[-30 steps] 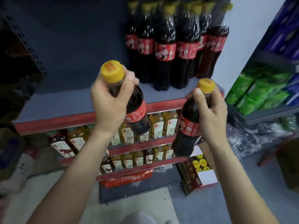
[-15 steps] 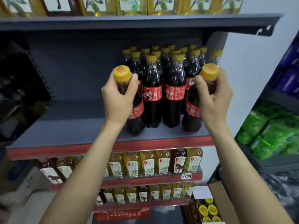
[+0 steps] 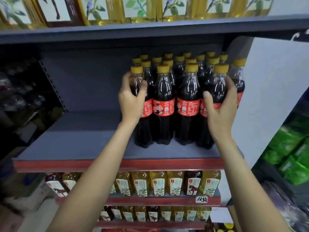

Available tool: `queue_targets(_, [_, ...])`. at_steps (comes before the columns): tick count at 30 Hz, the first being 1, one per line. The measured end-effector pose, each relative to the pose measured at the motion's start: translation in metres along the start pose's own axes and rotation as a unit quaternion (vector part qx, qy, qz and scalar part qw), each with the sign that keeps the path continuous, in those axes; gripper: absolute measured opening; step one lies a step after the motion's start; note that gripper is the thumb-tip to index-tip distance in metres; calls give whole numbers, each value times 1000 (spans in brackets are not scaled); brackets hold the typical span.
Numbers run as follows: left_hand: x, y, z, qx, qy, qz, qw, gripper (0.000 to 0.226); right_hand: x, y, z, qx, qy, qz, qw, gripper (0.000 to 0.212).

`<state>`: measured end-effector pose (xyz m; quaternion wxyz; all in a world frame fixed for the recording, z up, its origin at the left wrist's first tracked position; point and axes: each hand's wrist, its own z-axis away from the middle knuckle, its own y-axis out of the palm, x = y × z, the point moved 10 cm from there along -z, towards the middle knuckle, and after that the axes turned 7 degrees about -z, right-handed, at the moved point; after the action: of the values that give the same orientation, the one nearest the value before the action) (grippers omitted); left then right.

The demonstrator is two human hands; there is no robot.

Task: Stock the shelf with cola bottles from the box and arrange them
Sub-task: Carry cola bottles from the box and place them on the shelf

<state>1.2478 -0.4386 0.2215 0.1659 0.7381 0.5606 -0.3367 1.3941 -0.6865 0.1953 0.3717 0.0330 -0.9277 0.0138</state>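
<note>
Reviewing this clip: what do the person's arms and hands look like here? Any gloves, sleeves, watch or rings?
Both forearms are bare as far down as the frame shows; no sleeve comes into view. The left hand and right hand wear no gloves. No watch, bracelet or ring shows on either wrist or on the fingers that are visible.

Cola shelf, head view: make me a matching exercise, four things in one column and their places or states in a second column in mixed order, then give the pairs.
Things:
1. left hand
2. right hand
3. yellow tea bottles
4. green packs

Places or states:
A. on the neighbouring rack at far right
B. grips the front cola bottle at the left end of the row
C. on the shelf below the cola
D. grips the front cola bottle at the right end of the row

Pairs: 1-B, 2-D, 3-C, 4-A
</note>
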Motion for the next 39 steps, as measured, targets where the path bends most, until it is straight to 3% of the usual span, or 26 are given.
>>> queue_targets(3, [2, -1, 15, -9, 32, -22, 999, 59, -15, 0, 28, -10, -14, 25, 1000, 76])
queue_targets(8, [6, -6, 23, -69, 38, -20, 997, 55, -19, 2, 33, -45, -33, 66, 996, 72])
queue_targets(15, [12, 2, 21, -16, 12, -51, 999, 67, -7, -5, 46, -36, -40, 107, 993, 73])
queue_targets(19, [6, -18, 48, 6, -14, -53, 998, 71, 49, -1, 74, -12, -113, 83, 990, 52])
queue_targets(23, [-13, -90, 89, -52, -39, -8, 998, 33, 100, 34, 113, 75, -151, -5, 986, 25])
queue_targets(25, [-27, -134, 111, -76, -46, 6, 996, 19, 116, 62, 136, 133, -125, -59, 981, 17])
queue_targets(31, [-8, -283, 176, -119, -85, -41, 988, 12, 176, 152, 247, 250, -79, -221, 939, 12])
queue_targets(36, [84, -383, 245, 8, -218, -157, 963, 16, 190, 241, 374, 423, -18, -241, 873, 16])
queue_targets(39, [139, -470, 295, 9, -283, -219, 934, 16, 188, 307, 469, 555, 16, -186, 811, 28])
